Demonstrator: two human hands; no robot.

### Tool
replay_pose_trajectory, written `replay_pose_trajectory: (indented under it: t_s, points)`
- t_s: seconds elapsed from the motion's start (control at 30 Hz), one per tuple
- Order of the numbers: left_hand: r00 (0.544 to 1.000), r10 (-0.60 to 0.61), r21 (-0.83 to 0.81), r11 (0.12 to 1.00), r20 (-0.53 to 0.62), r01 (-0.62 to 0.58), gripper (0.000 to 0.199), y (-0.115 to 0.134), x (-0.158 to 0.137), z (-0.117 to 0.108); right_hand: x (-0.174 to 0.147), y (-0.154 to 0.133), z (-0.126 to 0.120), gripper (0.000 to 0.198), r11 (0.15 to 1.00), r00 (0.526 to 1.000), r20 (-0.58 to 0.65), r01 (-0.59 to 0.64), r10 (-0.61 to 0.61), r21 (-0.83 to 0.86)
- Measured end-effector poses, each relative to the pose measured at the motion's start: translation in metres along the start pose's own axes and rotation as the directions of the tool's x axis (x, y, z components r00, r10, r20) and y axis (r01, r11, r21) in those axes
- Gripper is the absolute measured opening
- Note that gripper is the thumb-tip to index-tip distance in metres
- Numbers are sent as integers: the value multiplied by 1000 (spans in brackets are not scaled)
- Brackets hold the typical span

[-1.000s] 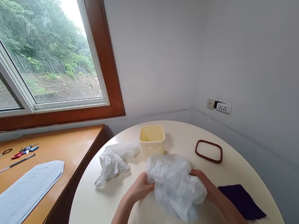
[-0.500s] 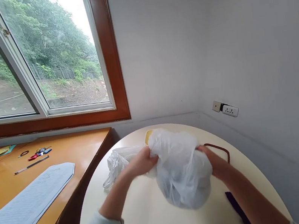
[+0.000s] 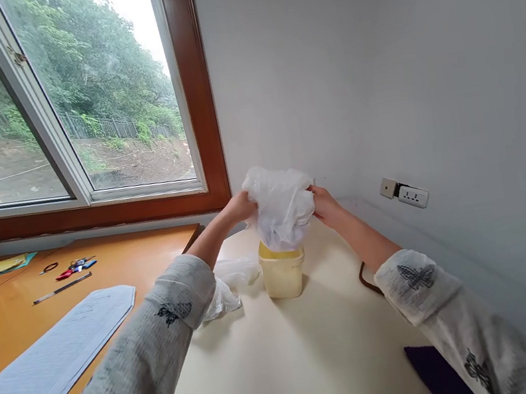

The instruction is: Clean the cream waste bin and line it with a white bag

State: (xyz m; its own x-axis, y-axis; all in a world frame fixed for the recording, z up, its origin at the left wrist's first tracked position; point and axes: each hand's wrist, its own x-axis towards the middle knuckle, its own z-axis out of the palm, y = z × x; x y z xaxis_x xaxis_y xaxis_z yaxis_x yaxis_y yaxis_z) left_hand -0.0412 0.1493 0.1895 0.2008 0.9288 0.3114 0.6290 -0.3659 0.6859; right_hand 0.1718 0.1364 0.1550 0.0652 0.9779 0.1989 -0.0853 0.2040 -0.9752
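Note:
Stretched between my two hands is a white plastic bag (image 3: 280, 204), its lower end at the mouth of a pale yellow bin (image 3: 283, 275). My left hand (image 3: 241, 207) is closed on the bag's left edge. On the other side, my right hand (image 3: 325, 204) pinches the bag's right edge. The bin stands upright on the round cream table (image 3: 290, 360), and the bag hides part of its opening. Beside the bin, to the left, lies another crumpled white plastic bag (image 3: 223, 294), partly behind my left forearm.
A dark purple cloth (image 3: 436, 373) and a brown loop (image 3: 368, 279) lie near my right arm. At left, a wooden desk (image 3: 151, 249) bears papers (image 3: 62, 355), a pen (image 3: 62, 288) and a bunch of keys (image 3: 76, 267). Wall and window stand behind the table.
Both hands have carried the bag up and away from me, from above the table's middle to over the bin. More of the bin now shows.

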Motion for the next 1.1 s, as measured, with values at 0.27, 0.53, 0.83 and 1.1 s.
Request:
replay_pose_trajectory:
  t_s: [0.27, 0.53, 0.83, 1.1]
  points:
    - [974, -75, 158, 987, 212, 42, 27, -43, -14, 26, -1, 46, -10, 16, 971, 950, 226, -182, 214, -154]
    - [942, -83, 347, 937, 325, -37, 32, -46, -18, 45, -4, 56, -7, 22, 959, 935, 302, -105, 185, -261]
    - [959, -51, 577, 807, 279, -125, 33, -41, -27, 61, -1, 78, -7, 21, 918, 952, 307, 114, 9, -379]
    - [981, 39, 620, 769, 192, -152, 14, -34, -42, 65, -7, 92, 2, 34, 886, 972, 164, 224, -171, -407]
